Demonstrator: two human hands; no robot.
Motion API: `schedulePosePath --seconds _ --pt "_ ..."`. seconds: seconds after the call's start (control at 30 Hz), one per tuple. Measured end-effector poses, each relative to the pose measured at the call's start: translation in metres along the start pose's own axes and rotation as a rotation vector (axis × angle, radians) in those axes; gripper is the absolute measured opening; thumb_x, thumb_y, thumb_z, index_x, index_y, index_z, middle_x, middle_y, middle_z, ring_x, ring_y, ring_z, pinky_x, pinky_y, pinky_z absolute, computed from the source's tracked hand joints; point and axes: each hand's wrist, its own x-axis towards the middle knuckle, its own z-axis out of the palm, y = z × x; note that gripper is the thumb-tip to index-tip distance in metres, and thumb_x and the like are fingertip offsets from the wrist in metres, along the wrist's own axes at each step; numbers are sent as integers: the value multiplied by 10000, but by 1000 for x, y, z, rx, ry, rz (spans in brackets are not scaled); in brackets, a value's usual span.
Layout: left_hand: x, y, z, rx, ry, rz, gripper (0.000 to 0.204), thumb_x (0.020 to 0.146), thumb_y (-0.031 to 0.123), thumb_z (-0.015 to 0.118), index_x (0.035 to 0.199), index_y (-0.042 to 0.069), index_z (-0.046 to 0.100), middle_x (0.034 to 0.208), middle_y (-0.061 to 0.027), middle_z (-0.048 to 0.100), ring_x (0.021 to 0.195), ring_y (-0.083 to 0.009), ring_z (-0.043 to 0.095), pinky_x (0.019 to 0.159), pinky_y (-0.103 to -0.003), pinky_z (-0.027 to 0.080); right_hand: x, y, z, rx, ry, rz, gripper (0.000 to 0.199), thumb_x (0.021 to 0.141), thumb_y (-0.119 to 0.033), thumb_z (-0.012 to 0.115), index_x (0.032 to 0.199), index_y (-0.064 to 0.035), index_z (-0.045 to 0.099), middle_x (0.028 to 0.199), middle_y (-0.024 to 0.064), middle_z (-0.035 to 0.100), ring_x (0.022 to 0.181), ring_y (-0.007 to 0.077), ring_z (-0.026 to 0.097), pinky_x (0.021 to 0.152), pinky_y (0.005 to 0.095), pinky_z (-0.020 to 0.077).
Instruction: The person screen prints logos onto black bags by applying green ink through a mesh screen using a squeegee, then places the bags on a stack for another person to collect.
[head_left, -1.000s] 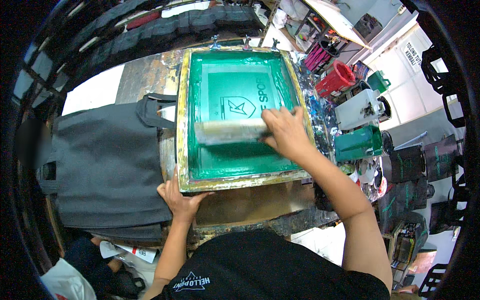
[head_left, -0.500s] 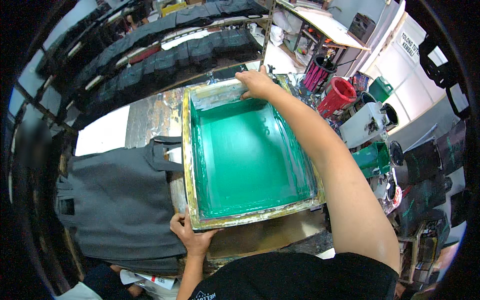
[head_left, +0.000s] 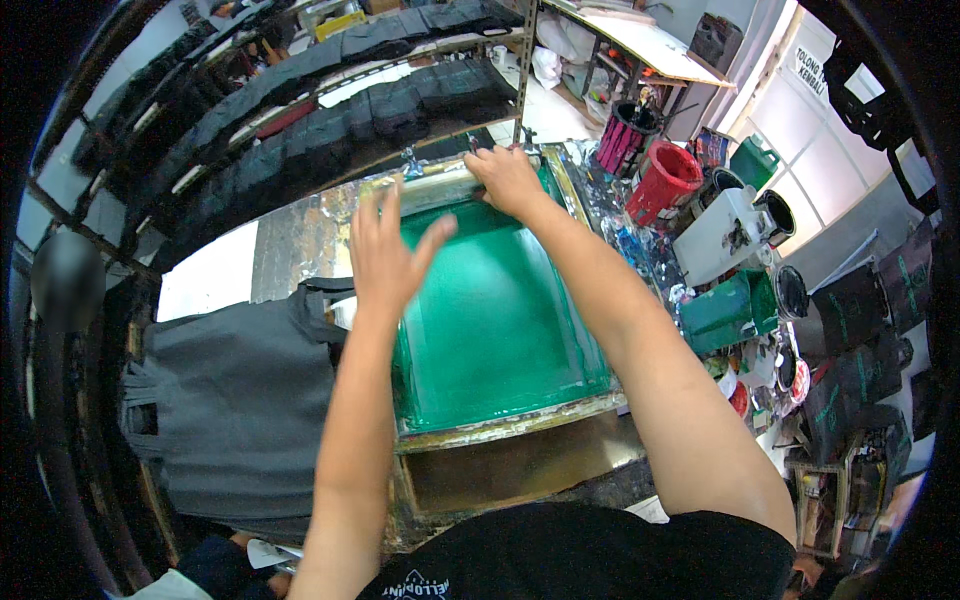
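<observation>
A screen printing frame (head_left: 510, 421) with a green mesh (head_left: 490, 320) lies on the paint-stained worktable before me. Thick green ink is smeared along its inner sides. My right hand (head_left: 508, 183) is closed over the far rim, beside a whitish bar, with its fingers bent over it. My left hand (head_left: 385, 255), slightly blurred, hovers over the frame's left side with fingers spread, holding nothing. The left forearm hides much of the frame's left edge. Left of the frame, a dark grey cloth bag (head_left: 235, 400) with a handle lies flat.
Racks with rows of black fabric (head_left: 400, 105) stand beyond the table. To the right are a red bucket (head_left: 664, 185), a pink-streaked black bucket (head_left: 628, 138), a white jug (head_left: 715, 240) and a green ink container (head_left: 725, 310). A white-topped table (head_left: 640, 42) stands farther back.
My left hand has let go of the frame's near left corner and moved up and away over its left side. The frame has turned slightly and sits straighter. My right hand stays at the far rim.
</observation>
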Motion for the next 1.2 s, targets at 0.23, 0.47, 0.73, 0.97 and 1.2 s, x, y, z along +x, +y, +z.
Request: schedulePosePath --seconds 0.23,0.47,0.73,0.97,1.2 --pt "52 -54 85 293 -277 73 647 949 629 651 1072 -5 704 1089 -191 729 1058 -375 684 939 -522 477 1 -3 -11 59 -23 -49 561 730 -217 892 1220 -159 626 1119 51 707 1089 295 683 871 506 541" --pt "-5 -33 60 363 -153 159 617 901 701 638 876 85 673 883 -93 685 840 -294 660 786 -452 459 -55 -31 -54 89 -93 -68 519 732 -195 881 1166 -128 604 1063 61 689 1045 310 677 821 484 516" --pt "-112 33 -17 311 -167 128 569 848 660 711 828 99 618 817 -75 588 773 -284 588 746 -446 438 -164 -87 -124 99 -170 -75 503 732 -202 879 1141 -135 595 1028 57 639 1016 285 636 831 454 470" --pt "-190 73 -75 234 -170 150 532 843 619 736 810 115 569 793 -61 509 742 -267 515 738 -416 395 -250 -136 -174 70 -210 -42 492 699 -133 854 1119 -133 598 1020 55 621 1008 272 614 850 442 441" --pt "-196 68 -99 -19 -143 174 827 796 589 825 1317 -12 600 1200 -180 583 1161 -378 559 1077 -531 415 -246 -135 -180 31 -249 -25 452 788 -264 852 1145 -133 608 1040 70 623 1052 281 603 886 448 428"
